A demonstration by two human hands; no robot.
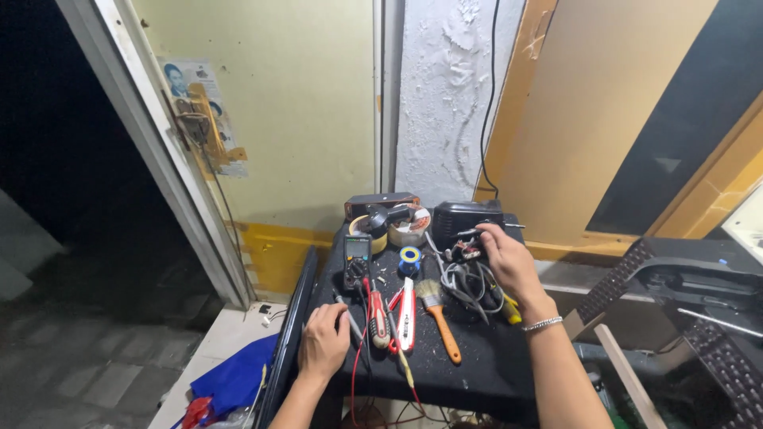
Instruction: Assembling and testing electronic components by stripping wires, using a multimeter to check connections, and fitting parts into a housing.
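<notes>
My left hand (324, 340) rests on the near left of a small black table (485, 369), its fingers closed around a thin grey probe (346, 314) whose lead runs toward a dark multimeter (357, 259). My right hand (510, 260) reaches over the far right of the table and pinches a small wired part (465, 251) above a tangle of grey cables (469, 284). A bracelet sits on that wrist. Between the hands lie a red-handled screwdriver (377, 318), a red and white utility knife (407, 313) and an orange-handled paintbrush (439, 318).
At the back of the table stand a black box-shaped device (465, 216), tape rolls (409, 259) and a small tub (410, 227). A flat dark panel (291, 338) leans at the left edge. A blue cloth (238, 380) lies on the floor. A black plastic rack (699, 310) stands to the right.
</notes>
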